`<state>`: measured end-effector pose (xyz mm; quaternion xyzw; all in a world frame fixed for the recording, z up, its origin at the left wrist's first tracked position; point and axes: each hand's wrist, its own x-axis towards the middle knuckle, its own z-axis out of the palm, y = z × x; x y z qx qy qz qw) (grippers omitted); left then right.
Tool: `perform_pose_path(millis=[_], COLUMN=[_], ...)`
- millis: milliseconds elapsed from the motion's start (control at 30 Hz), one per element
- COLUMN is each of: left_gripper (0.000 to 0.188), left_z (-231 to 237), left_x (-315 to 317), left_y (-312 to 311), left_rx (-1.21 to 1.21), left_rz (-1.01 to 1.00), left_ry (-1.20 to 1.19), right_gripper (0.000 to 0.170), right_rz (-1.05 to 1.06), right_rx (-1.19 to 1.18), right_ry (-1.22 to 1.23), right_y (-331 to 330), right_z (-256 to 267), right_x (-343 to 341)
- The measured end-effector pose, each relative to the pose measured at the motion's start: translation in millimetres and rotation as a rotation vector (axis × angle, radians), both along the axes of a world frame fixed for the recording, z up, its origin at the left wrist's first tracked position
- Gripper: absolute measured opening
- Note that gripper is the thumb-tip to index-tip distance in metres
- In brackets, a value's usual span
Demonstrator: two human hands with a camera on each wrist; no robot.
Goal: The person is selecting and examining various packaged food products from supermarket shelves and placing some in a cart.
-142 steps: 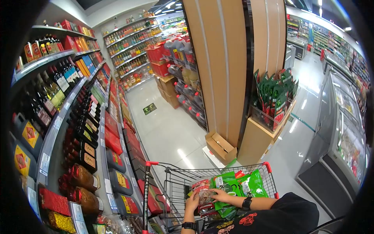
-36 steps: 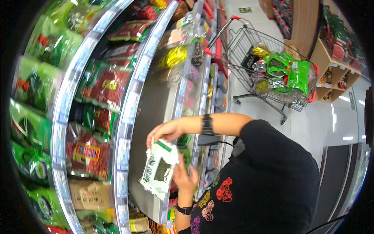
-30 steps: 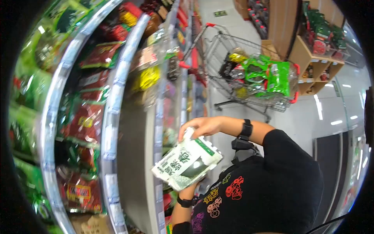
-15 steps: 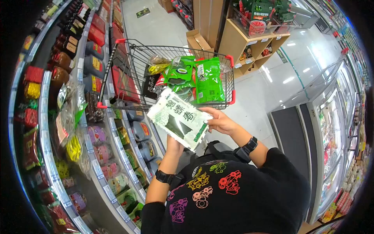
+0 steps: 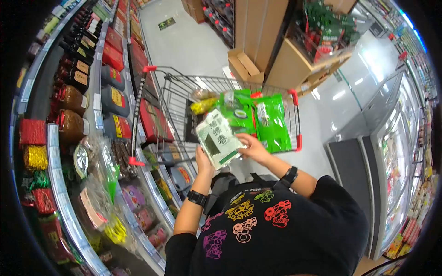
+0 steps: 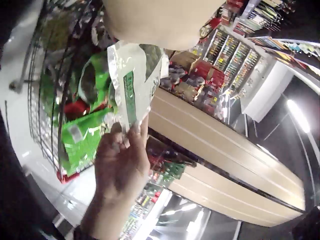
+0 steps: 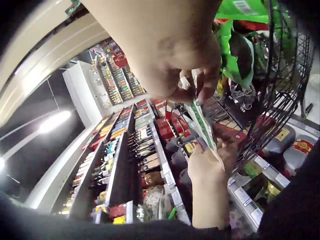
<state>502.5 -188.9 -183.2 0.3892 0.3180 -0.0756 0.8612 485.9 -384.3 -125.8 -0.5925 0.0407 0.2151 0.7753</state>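
Observation:
Both hands hold a flat white-and-green tea packet (image 5: 216, 140), with dark Chinese characters and a dark window on its front. My left hand (image 5: 204, 160) grips its lower left edge, the fingers partly hidden behind it. At the lower right, my right hand (image 5: 252, 149) pinches the packet by its edge. The left wrist view shows the right hand (image 6: 122, 160) at the packet's green-striped end. Edge-on in the right wrist view, the packet (image 7: 202, 125) runs between the right hand (image 7: 185, 70) and the left hand (image 7: 210, 165). It overlaps the near side of the shopping cart (image 5: 221, 83) in the head view.
Green bags (image 5: 271, 122) and a yellow package (image 5: 202, 106) lie in the cart. Shelves with bottles and jugs (image 5: 114, 101) line the left side. An open cardboard box (image 5: 246, 64) sits beyond the cart, near a wooden display stand (image 5: 294, 62). A freezer (image 5: 354, 170) stands at right.
Earlier the hands were on a bag inside the cart, then held the tea packet beside the shelves. The body has since turned toward the cart, and the packet is now tilted before it.

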Motion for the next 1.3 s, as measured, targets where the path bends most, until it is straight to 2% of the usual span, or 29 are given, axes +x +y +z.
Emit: perform_pose_path(millis=[67, 133, 200, 233, 267, 300, 333, 367, 400, 467, 533, 567, 667, 700, 733, 767, 800, 833, 867, 933, 1000, 1033, 1067, 1100, 1133, 1200, 1233, 1300], left_gripper=[0.034, 0.035, 0.042, 0.044, 0.045, 0.046, 0.047, 0.046, 0.046, 0.045, 0.043, 0.046, 0.049, 0.050, 0.051, 0.052, 0.054, 0.057, 0.058, 0.055, 0.056, 0.056, 0.056, 0.053, 0.052, 0.051, 0.049, 0.047], left_z=[-12, -50, -60, -79, -83, -108, -115, -144, -152, -173, -160, -157, -152, -154, -156, -113, -120, -78, -73, -49, -10, -18, -27, -16, -30, -18, -18, -21], left_x=[28, 57, 69, 71, 76, 80, 78, 78, 77, 79, 82, 82, 81, 80, 77, 72, 72, 64, 57, 41, 20, 9, -5, -19, -36, -63, -74, -94], left_y=[21, 49, 67, 76, 80, 86, 87, 91, 90, 89, 90, 90, 90, 89, 89, 82, 78, 73, 67, 53, 36, 28, 21, 11, 6, -2, 1, 2], left_rx=[0.629, 0.946, 1.118, 1.155, 1.148, 1.145, 1.107, 1.121, 1.092, 0.909, 0.866, 0.809, 0.889, 0.919, 0.946, 1.035, 1.044, 1.163, 1.163, 1.324, 1.237, 1.243, 1.260, 1.187, 1.166, 1.076, 1.125, 1.204], left_rz=[-0.159, -0.348, -0.534, -0.567, -0.652, -0.717, -0.745, -0.788, -0.791, -0.785, -0.817, -0.787, -0.796, -0.764, -0.729, -0.725, -0.613, -0.552, -0.396, -0.224, -0.060, 0.006, 0.063, 0.103, 0.118, 0.101, 0.150, 0.241], left_ry=[-0.152, -0.078, -0.076, -0.094, -0.001, 0.027, 0.041, 0.047, 0.124, 0.223, 0.285, 0.236, 0.240, 0.210, 0.185, 0.185, 0.237, 0.195, 0.146, 0.083, 0.019, 0.002, -0.010, 0.006, -0.040, 0.030, 0.039, 0.051], right_gripper=[0.048, 0.047, 0.048, 0.043, 0.035, 0.028, 0.028, 0.028, 0.029, 0.031, 0.035, 0.035, 0.034, 0.033, 0.032, 0.034, 0.035, 0.035, 0.036, 0.037, 0.042, 0.041, 0.038, 0.035, 0.032, 0.020, 0.014, 0.014], right_rz=[-0.001, -0.003, 0.056, 0.061, 0.097, 0.198, 0.222, 0.281, 0.325, 0.407, 0.449, 0.443, 0.598, 0.483, 0.466, 0.444, 0.432, 0.442, 0.459, 0.462, 0.357, 0.343, 0.289, 0.226, 0.153, 0.079, 0.075, 0.172], right_rx=[-0.151, -0.385, -0.490, -0.577, -0.652, -0.666, -0.867, -0.856, -0.760, -0.521, -0.554, -0.567, -0.780, -0.707, -0.661, -0.656, -0.653, -0.657, -0.660, -0.725, -0.791, -0.721, -0.706, -0.680, -0.646, -0.413, -0.320, -0.242], right_ry=[-0.035, -0.079, -0.001, -0.066, -0.031, -0.072, -0.351, -0.164, -0.066, 0.268, 0.324, 0.296, 0.119, 0.123, 0.140, 0.115, 0.092, 0.074, 0.062, -0.192, -0.154, -0.135, -0.210, -0.278, -0.337, -0.267, -0.193, -0.077], right_y=[28, 55, 70, 76, 80, 80, 75, 78, 76, 73, 78, 79, 82, 81, 80, 77, 74, 71, 67, 60, 50, 43, 38, 32, 27, 20, 19, 20], right_z=[-19, -33, -51, -54, -57, -51, -125, -118, -134, -119, -112, -134, -117, -129, -126, -129, -132, -129, -129, -81, -104, -109, -110, -106, -105, -112, -110, -92], right_x=[23, 36, 47, 51, 56, 61, 61, 62, 63, 69, 74, 76, 84, 79, 78, 77, 76, 75, 71, 57, 39, 30, 21, 13, 2, -11, -16, -23])
